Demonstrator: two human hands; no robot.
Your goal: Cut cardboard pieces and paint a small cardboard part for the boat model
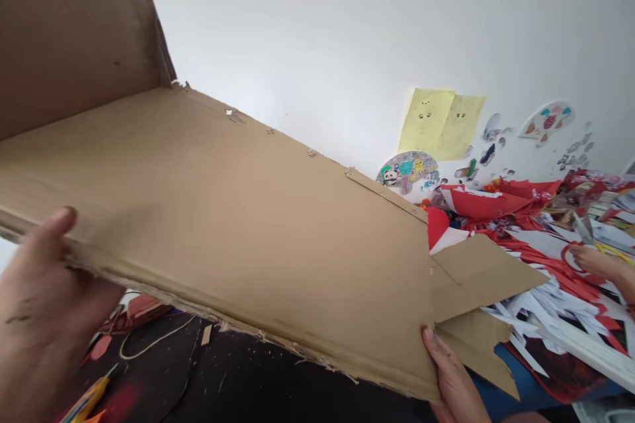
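Observation:
A large flattened brown cardboard sheet (233,211) fills the left and middle of the view, held up at a slant above the table, with one flap folded upright at the top left. My left hand (44,304) grips its near left edge, thumb on top. My right hand (449,373) holds the near right corner from below, beside the torn small flaps (476,291).
Beneath the sheet lies a dark table surface (223,377) with a string, cardboard crumbs and a yellow tool (86,403). Red and white paper scraps (536,258) pile at the right, where another person's hand (602,264) holds scissors. Paper cut-outs (439,122) hang on the white wall.

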